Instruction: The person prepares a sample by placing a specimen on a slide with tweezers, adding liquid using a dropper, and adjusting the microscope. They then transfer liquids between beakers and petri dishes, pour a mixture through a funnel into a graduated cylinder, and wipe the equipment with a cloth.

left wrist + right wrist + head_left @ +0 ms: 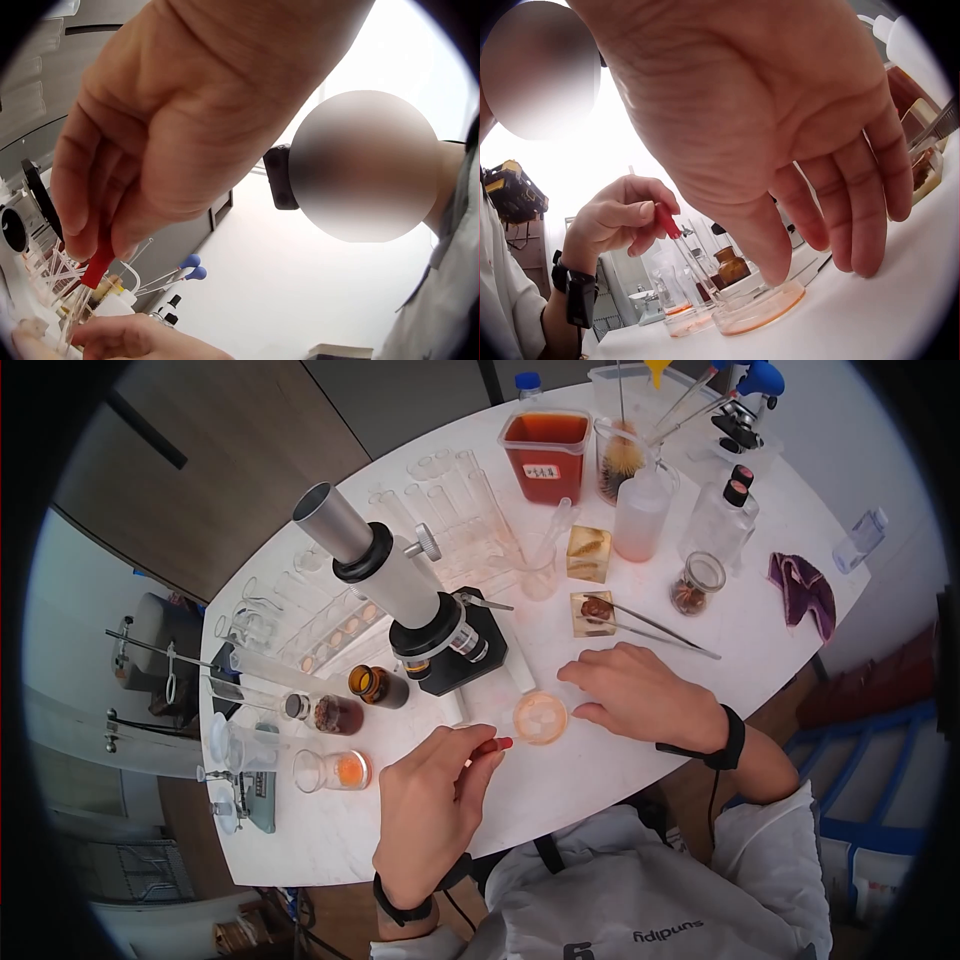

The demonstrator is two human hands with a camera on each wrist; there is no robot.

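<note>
My left hand (432,805) pinches the red bulb (503,743) of a dropper between thumb and fingers. In the right wrist view the dropper's glass tube (697,268) slants down toward a shallow round dish (763,313) with orange liquid; whether its tip touches the liquid I cannot tell. That dish (540,718) lies between my hands in the head view. My right hand (645,698) is beside it, palm down, fingers relaxed and holding nothing; its thumb is close to the rim, contact unclear. The left wrist view shows the red bulb (97,268) below the fingertips.
A microscope (410,590) stands just beyond the dish. To its left are a brown bottle (378,686), a jar (335,715) and a beaker of orange liquid (350,770). Tweezers (660,632) rest on a specimen block (594,614) beyond my right hand, near a glass jar (697,585).
</note>
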